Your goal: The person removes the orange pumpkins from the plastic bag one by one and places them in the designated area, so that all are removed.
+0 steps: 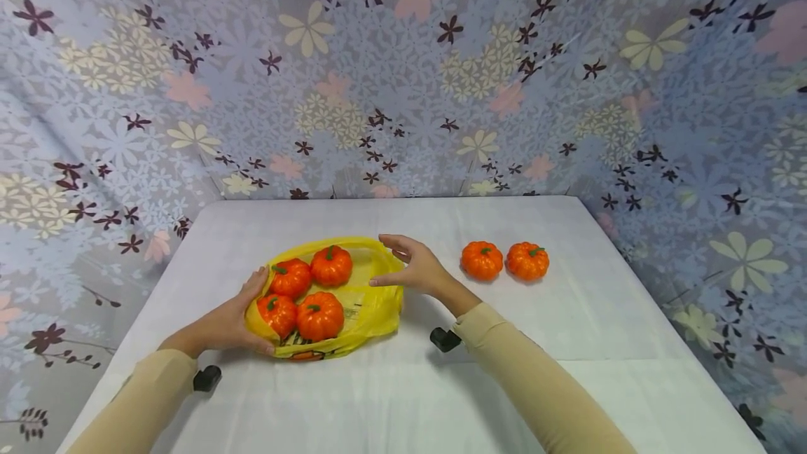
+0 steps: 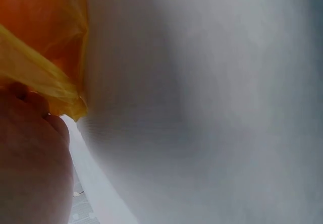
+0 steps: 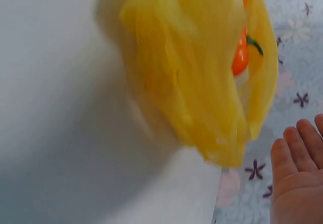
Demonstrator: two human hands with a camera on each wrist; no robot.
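A yellow plastic bag (image 1: pixel 372 307) lies on the table with its mouth spread open, and several small orange pumpkins (image 1: pixel 320 316) with green stems rest in it. At the bag's left side my left hand (image 1: pixel 236 314) holds its edge, fingers along the far part and thumb at the near part. In the left wrist view, the fingers (image 2: pixel 38 103) meet the bag's yellow film (image 2: pixel 45 67). My right hand (image 1: pixel 412 270) is at the bag's right rim, thumb and fingers spread apart. The right wrist view shows that hand's extended fingers (image 3: pixel 303 146) beside the bag (image 3: pixel 186 67).
Two more orange pumpkins, a left one (image 1: pixel 482 260) and a right one (image 1: pixel 527 261), sit side by side on the white-covered table (image 1: pixel 567 398), right of the bag. A flowered cloth (image 1: pixel 403 90) hangs behind the table and along its sides.
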